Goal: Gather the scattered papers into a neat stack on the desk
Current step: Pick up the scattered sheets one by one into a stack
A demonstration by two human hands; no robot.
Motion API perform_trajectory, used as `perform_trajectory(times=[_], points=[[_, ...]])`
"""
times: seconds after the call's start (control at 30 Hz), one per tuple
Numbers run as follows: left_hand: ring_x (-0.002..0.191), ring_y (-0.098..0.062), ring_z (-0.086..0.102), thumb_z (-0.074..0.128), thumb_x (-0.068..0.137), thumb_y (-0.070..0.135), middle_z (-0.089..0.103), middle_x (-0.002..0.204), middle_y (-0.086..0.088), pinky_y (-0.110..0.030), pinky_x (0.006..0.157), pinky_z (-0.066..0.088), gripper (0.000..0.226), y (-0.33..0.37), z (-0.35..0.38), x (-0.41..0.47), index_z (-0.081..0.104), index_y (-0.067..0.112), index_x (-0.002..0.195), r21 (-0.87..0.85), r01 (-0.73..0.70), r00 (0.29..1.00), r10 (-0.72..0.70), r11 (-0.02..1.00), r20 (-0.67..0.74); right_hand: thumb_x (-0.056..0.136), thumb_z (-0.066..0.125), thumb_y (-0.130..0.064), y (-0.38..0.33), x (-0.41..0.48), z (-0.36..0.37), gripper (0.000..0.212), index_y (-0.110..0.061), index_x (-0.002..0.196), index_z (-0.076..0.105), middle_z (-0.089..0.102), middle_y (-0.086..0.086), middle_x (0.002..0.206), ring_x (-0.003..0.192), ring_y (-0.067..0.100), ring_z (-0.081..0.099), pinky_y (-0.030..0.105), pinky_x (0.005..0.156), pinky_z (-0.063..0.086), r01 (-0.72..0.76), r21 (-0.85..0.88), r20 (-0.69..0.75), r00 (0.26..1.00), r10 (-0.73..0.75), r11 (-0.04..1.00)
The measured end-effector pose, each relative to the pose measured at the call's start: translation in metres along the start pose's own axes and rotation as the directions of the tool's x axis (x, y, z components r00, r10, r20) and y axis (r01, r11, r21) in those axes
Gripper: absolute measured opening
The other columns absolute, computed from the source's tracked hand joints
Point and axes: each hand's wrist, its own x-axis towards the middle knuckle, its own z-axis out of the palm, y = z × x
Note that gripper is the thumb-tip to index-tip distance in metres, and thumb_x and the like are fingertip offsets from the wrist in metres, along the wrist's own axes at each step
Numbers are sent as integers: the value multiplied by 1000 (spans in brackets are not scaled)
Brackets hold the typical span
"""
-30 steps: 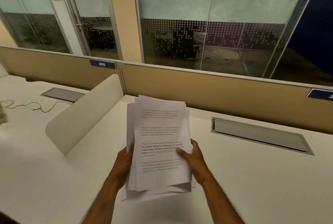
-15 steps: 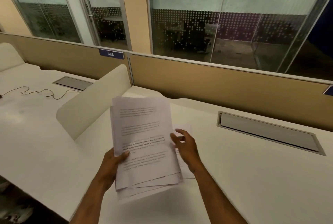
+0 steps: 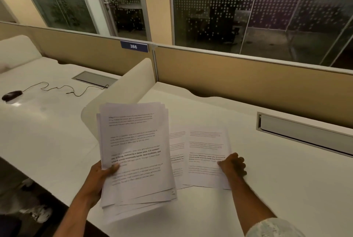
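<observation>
My left hand (image 3: pixel 101 174) grips a thick, uneven bundle of printed papers (image 3: pixel 135 150) by its left edge and holds it tilted above the white desk (image 3: pixel 267 179). The bundle's lower corners are fanned out. To its right, a loose printed sheet (image 3: pixel 207 156) lies flat on the desk, overlapping another sheet (image 3: pixel 176 152) that the bundle partly hides. My right hand (image 3: pixel 233 165) rests on the right edge of the loose sheet with its fingers curled onto the paper.
A rounded white divider (image 3: pixel 122 91) rises behind the bundle. A cable tray slot (image 3: pixel 305 133) sits at the right rear. The left desk holds a black mouse (image 3: pixel 11 95) with its cord (image 3: pixel 63 88). A beige partition (image 3: pixel 238 78) runs along the back.
My right hand left the bundle and moved right, down onto a loose sheet on the desk. My left hand now holds the bundle alone, shifted left, uncovering sheets beneath.
</observation>
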Motion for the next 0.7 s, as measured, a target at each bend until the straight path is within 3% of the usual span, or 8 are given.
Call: perform_trajectory(times=[0.1,0.2,0.3,0.37,0.47,0.57,0.7], points=[[95,-44,75,70,82,10,77,109,-22,-49,72,65,32,-2,-8,7,69,9,114,-5,10,1000,-10,1000,0,78,76,-23,-1,4,-1,57,-6,127,53,60,19,130,120,39,56,49,104,44,-76,125,80,995,67,989],[93,-43,76,68,87,7,78,109,-22,-48,70,65,28,-5,-15,16,69,9,115,-17,19,1000,-19,1000,1,81,76,-18,0,9,-13,40,0,115,66,69,21,119,108,37,66,46,97,54,9,282,94,995,-37,959],[90,-39,77,67,87,6,79,107,-19,-44,66,65,26,-7,-23,23,70,11,112,-34,25,1000,-25,999,-3,82,76,-6,-5,5,-25,23,2,102,68,72,23,110,95,36,69,50,94,56,60,600,132,976,-173,798],[89,-39,77,67,87,6,79,106,-19,-44,65,65,26,-9,-27,28,69,11,112,-43,35,999,-35,998,-5,82,77,-3,-13,-1,-28,24,2,104,68,72,23,107,92,36,70,51,94,56,56,685,176,955,-239,727],[89,-40,77,69,85,8,79,107,-20,-45,65,65,29,-12,-35,32,69,11,113,-49,43,999,-43,998,-12,79,80,-6,-27,-17,-15,21,-1,97,70,73,18,100,86,29,69,41,86,57,105,650,190,937,-295,752],[91,-41,77,72,80,13,79,107,-19,-46,65,65,35,-15,-42,35,69,14,115,-58,51,999,-52,997,-11,77,84,-19,-36,-29,18,21,-8,84,68,70,13,95,90,27,66,34,78,50,214,418,143,944,-296,883],[93,-42,76,73,79,14,78,110,-19,-47,67,65,39,-18,-55,37,68,13,118,-67,61,998,-62,996,-20,84,75,-30,-45,-48,57,51,0,122,59,54,19,127,117,38,55,42,94,52,189,99,19,981,-192,977]])
